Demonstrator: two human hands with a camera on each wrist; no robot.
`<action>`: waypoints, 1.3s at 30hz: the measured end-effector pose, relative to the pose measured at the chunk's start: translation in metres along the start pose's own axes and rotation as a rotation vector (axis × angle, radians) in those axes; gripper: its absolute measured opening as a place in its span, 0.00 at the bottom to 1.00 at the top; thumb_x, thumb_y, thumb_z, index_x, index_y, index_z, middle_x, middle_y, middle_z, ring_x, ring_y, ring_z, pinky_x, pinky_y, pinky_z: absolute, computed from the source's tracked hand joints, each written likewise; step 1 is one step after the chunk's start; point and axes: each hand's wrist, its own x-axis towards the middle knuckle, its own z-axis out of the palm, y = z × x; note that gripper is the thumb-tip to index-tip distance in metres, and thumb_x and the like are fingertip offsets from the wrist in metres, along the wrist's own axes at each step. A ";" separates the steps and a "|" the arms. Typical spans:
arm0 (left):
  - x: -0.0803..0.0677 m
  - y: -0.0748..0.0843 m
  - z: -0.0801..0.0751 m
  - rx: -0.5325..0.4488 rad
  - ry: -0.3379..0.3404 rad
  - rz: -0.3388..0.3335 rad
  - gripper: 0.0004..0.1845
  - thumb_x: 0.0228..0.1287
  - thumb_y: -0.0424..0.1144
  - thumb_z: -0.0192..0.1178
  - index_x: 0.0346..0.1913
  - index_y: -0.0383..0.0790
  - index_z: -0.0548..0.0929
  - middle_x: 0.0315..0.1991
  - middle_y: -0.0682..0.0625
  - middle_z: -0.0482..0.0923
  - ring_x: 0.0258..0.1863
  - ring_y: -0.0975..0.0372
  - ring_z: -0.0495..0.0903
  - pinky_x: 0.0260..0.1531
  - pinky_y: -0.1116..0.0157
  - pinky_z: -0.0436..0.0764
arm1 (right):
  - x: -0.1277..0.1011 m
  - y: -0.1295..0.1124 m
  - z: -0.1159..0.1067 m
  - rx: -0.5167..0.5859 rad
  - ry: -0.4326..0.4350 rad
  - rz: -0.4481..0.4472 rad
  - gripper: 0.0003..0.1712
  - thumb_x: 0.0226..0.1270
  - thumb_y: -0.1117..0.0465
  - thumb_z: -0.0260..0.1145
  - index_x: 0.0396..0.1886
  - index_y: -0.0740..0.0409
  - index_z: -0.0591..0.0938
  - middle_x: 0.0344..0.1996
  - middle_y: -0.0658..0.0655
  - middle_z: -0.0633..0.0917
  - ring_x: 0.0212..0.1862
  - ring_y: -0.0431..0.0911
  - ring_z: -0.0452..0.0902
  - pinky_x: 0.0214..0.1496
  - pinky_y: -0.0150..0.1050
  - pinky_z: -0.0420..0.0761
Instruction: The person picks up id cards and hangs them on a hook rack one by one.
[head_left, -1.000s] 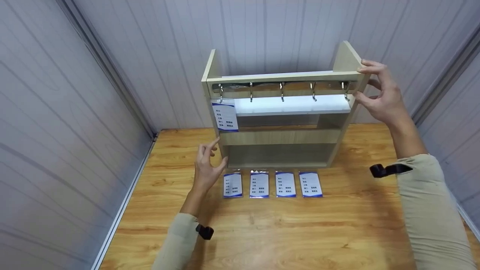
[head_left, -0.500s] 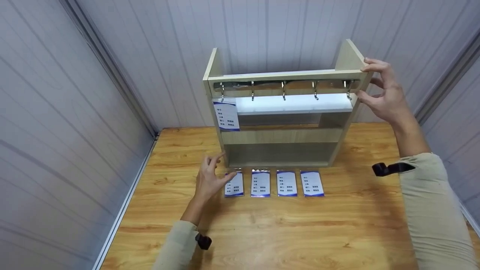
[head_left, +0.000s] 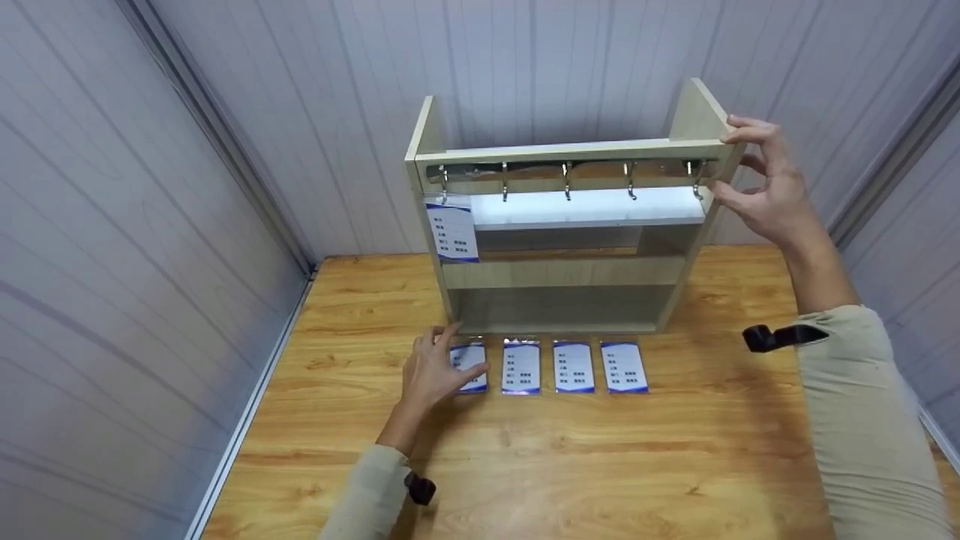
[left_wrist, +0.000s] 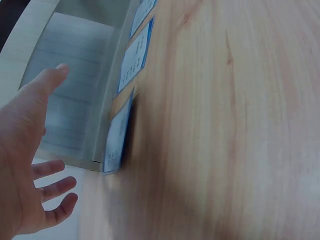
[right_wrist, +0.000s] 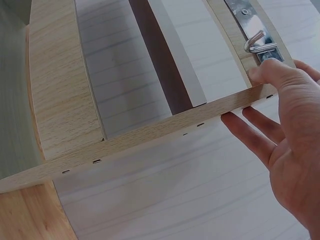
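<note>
— While the right hand [head_left: 761, 191] steadies the rack [head_left: 562, 240] by its top right corner, thumb in front and fingers behind, where does the nearest card [head_left: 470, 367] lie from the left hand [head_left: 435, 371]?

— Just to its right, touching or nearly so; the fingertips reach over its left edge. Its long axis runs away from the person, toward the rack foot. The left hand is far nearer than the right.

— Is that hand gripping it?

— No: fingers spread and relaxed, holding nothing (the left wrist view shows the open palm beside the card [left_wrist: 117, 135]).

— And against a second ago?

— The left hand was higher then, by the rack's lower left corner; it has dropped onto the row of cards. The right hand has barely shifted.
</note>
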 end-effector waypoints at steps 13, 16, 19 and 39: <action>0.001 -0.012 0.020 -0.041 -0.081 -0.089 0.54 0.59 0.67 0.80 0.85 0.51 0.73 0.82 0.36 0.71 0.77 0.41 0.73 0.72 0.37 0.80 | 0.000 0.002 0.002 0.011 0.011 -0.007 0.33 0.67 0.78 0.72 0.70 0.71 0.72 0.80 0.49 0.73 0.78 0.42 0.70 0.71 0.31 0.79; 0.002 -0.013 0.024 -0.030 -0.076 -0.098 0.53 0.58 0.68 0.81 0.84 0.53 0.75 0.80 0.35 0.73 0.72 0.43 0.74 0.68 0.40 0.82 | 0.000 0.004 0.003 0.011 0.013 -0.009 0.33 0.67 0.78 0.72 0.70 0.72 0.72 0.80 0.49 0.74 0.80 0.43 0.69 0.72 0.33 0.79; 0.003 -0.012 0.028 -0.006 -0.067 -0.109 0.51 0.57 0.68 0.81 0.82 0.54 0.77 0.76 0.35 0.74 0.68 0.44 0.75 0.61 0.43 0.84 | 0.000 0.006 0.003 0.008 0.010 -0.014 0.33 0.68 0.78 0.71 0.70 0.72 0.71 0.80 0.48 0.74 0.81 0.44 0.69 0.72 0.33 0.78; 0.007 -0.010 0.041 0.019 0.020 -0.168 0.50 0.54 0.64 0.84 0.79 0.51 0.80 0.70 0.36 0.74 0.60 0.48 0.74 0.49 0.52 0.81 | 0.001 0.007 0.003 0.049 0.018 -0.013 0.33 0.65 0.79 0.71 0.69 0.74 0.72 0.78 0.43 0.74 0.79 0.42 0.70 0.69 0.31 0.78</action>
